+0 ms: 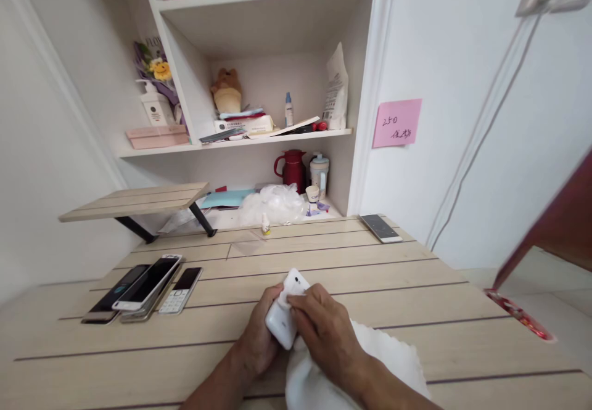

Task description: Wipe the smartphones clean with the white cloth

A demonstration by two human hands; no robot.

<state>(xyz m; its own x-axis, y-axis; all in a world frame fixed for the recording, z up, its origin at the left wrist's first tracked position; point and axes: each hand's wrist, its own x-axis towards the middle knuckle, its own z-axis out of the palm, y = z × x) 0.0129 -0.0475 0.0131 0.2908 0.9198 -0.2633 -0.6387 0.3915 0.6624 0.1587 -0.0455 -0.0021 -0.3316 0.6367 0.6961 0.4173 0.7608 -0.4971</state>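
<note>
A white mobile phone (282, 319) is held up a little above the pale wooden desk (416, 336), with my left hand (258, 337) gripping it from below. My right hand (324, 336) lies over the phone, fingers pressed on its upper part. A white cloth with a wavy edge (356, 370) bunches under my right palm and trails down onto the desk. Part of the phone's face is hidden by my fingers. Left of my hands lie a black smartphone (147, 283), a darker phone (115, 294) and a keypad phone (181, 290).
A silver-edged smartphone (380, 228) lies at the desk's far right. A low wooden riser (134, 202) stands at the back left. Behind it, shelves (259, 142) hold a red flask (291, 171), a plastic bag (272, 205) and bottles. A pink note (396, 123) marks the right wall.
</note>
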